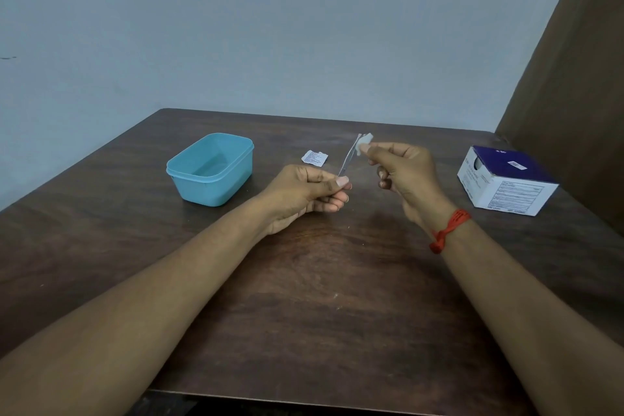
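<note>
Tweezers [349, 155] are held over the middle of the table [304, 280]. The left hand [304, 194] pinches their lower end between thumb and curled fingers, tips slanting toward 1 o'clock. The right hand [401, 172] pinches a small white pad [365, 142] at those tips. From the hands, a blue tub [216, 191] lies at 9 o'clock, a torn wrapper [314, 157] at 12, and a box [506, 179] at 3.

wall [236, 27]: plain, pale blue-grey, small dark mark at far left. table [304, 314]: dark brown wood grain, rounded far-left corner, faint sheen mid-top, far edge at the wall. panel [580, 78]: flat brown, upright, right side. light: soft, even.
</note>
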Demonstrator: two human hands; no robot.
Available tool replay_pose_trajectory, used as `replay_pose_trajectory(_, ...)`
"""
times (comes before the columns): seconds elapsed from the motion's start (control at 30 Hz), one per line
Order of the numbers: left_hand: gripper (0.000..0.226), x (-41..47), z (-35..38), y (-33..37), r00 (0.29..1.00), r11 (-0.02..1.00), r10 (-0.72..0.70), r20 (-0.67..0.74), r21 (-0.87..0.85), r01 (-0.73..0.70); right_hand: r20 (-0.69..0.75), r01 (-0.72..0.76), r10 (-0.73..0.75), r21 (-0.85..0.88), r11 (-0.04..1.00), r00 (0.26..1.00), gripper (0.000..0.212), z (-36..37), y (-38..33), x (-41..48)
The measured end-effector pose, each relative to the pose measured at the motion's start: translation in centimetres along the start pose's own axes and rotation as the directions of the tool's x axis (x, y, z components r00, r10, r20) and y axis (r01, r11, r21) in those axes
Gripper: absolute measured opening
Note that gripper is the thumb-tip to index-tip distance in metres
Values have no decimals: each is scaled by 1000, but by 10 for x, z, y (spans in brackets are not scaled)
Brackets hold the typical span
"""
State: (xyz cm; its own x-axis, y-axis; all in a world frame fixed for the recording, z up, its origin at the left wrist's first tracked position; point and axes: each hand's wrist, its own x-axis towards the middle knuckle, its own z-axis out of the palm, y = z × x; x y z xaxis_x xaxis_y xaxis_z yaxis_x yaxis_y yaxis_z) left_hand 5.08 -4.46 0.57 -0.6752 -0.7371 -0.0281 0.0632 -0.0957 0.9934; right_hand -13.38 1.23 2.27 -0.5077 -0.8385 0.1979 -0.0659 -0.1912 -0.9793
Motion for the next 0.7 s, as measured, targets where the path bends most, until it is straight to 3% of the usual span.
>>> replay_pose_trajectory(0.37, 19, 0, 3, 0, 999, 1000, 4, -48, -27, -5, 8, -28, 27, 65, 998, 1000, 13, -2, 1, 2)
replay_pose_trajectory(0.7, 18, -1, 5, 1, 999, 1000, -4, -38, 19, 5, 31, -20, 19, 18, 1000, 999, 14, 3, 4, 0)
